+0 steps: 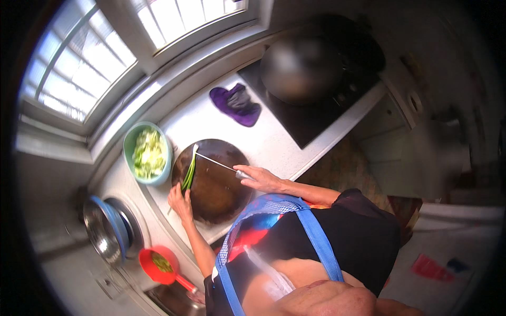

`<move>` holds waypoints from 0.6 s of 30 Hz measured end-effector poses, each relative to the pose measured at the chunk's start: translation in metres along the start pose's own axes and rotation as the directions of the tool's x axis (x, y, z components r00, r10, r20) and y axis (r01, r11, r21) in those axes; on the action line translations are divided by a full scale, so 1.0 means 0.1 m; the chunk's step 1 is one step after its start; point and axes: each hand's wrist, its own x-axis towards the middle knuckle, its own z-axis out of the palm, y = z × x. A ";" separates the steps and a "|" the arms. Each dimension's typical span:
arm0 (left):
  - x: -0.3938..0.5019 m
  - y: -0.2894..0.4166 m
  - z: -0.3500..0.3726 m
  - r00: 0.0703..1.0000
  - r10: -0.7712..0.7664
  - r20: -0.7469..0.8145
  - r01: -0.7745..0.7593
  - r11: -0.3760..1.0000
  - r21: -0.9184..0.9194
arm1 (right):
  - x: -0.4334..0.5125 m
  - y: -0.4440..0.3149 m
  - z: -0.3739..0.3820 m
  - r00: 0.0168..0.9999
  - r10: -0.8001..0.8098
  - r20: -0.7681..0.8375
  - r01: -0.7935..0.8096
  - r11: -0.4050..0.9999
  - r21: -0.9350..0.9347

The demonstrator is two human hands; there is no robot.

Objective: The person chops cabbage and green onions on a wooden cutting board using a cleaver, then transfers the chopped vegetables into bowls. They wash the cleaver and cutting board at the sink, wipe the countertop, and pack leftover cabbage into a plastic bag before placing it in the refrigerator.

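A round dark chopping board (217, 193) lies on the white counter in front of me. Along its left side runs a green onion (191, 170), white end pointing to the window. My left hand (181, 201) holds its green leaves at the board's left edge. In my right hand (261, 178) is the handle of a kitchen knife (215, 162), seen nearly edge-on as a thin line. The blade's tip reaches the onion just below its white end; I cannot tell whether it has cut in.
Chopped pale green vegetable fills a light green basin (169, 158) beside the board. A purple cloth (237, 104) lies near the black cooktop (290, 122), which carries a large lidded pan (300, 71). Metal and blue basins (104, 233) and a red strainer (148, 264) stand by the sink (174, 300).
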 end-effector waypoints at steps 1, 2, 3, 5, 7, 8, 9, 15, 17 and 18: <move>0.03 0.08 -0.02 1.000 0.001 -0.009 -0.001 1.000 0.007 | -0.06 0.01 -0.11 1.000 -0.015 -0.016 0.015 1.000 -0.013; 0.07 0.14 -0.03 0.999 -0.036 0.015 0.036 0.999 0.039 | -0.11 0.02 -0.21 0.998 0.000 -0.057 0.000 1.000 -0.002; 0.08 0.20 -0.04 1.000 -0.009 0.007 0.008 0.999 0.031 | -0.17 0.04 -0.28 0.997 0.008 -0.080 -0.008 1.000 0.004; 0.11 0.27 -0.04 1.000 0.009 -0.014 -0.008 0.998 0.059 | -0.23 0.09 -0.36 0.993 0.029 -0.113 -0.028 1.000 0.009; 0.12 0.30 -0.04 1.000 -0.019 0.023 0.017 0.999 0.047 | -0.26 0.14 -0.39 0.995 0.050 -0.090 -0.050 0.999 0.002; 0.12 0.31 -0.03 0.999 -0.030 0.037 0.028 0.998 0.057 | -0.26 0.17 -0.40 0.994 0.066 -0.086 -0.068 0.998 -0.015; 0.14 0.32 -0.03 1.000 -0.004 0.022 0.003 1.000 0.029 | -0.24 0.20 -0.41 0.995 0.077 -0.069 -0.081 0.995 -0.059; 0.15 0.35 -0.01 1.000 -0.002 0.007 0.001 0.999 0.032 | -0.19 0.36 -0.40 0.996 0.082 -0.027 -0.085 0.989 -0.119; 0.14 0.34 -0.02 1.000 0.012 -0.002 -0.012 1.000 0.010 | -0.17 0.41 -0.36 0.998 0.030 -0.061 -0.038 0.990 -0.138; 0.14 0.33 -0.02 1.000 0.012 -0.006 -0.012 1.000 0.014 | -0.16 0.43 -0.34 0.997 0.005 -0.079 -0.019 0.986 -0.165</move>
